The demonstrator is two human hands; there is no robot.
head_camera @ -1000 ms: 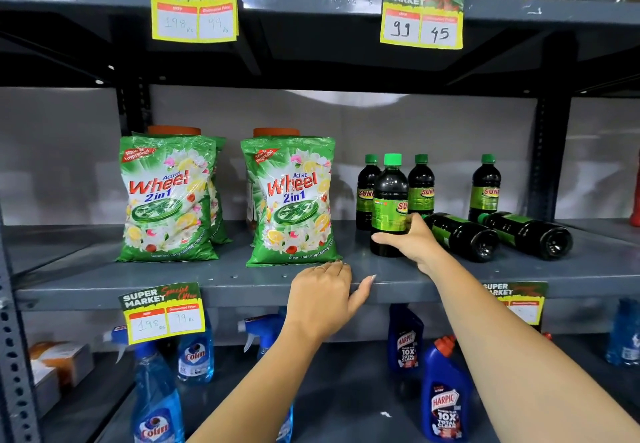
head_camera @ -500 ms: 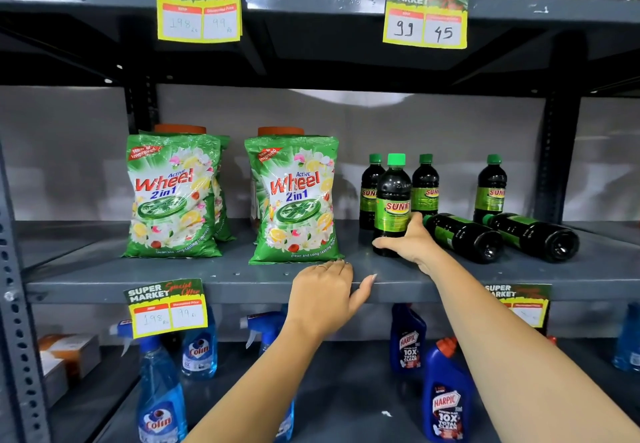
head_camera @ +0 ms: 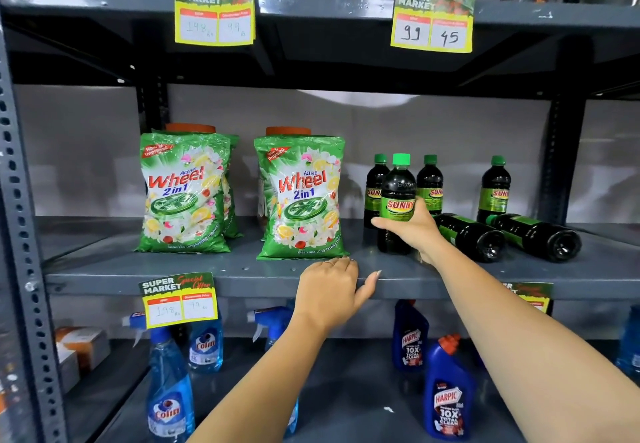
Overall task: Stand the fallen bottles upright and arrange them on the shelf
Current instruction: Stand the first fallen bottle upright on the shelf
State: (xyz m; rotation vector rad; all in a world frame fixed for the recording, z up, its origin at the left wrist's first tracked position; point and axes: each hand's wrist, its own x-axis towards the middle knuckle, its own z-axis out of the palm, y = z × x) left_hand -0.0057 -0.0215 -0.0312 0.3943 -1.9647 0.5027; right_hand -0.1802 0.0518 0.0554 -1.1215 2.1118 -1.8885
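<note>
On the middle grey shelf stand dark bottles with green caps and green labels. My right hand is wrapped around the lower half of the front upright bottle. Three more upright bottles stand behind: one at its left, one at its right and one farther right. Two fallen bottles lie on their sides with bases toward me, one just right of my hand and one beyond it. My left hand rests on the shelf's front edge, fingers curled over it.
Two stacks of green detergent bags stand left of the bottles. A dark upright post rises at the right. Blue spray bottles and blue cleaner bottles fill the shelf below. Price tags hang from the shelf above.
My right hand has slid up the front bottle and closed around its label, and the label has turned toward me. The left hand stays on the shelf edge.
</note>
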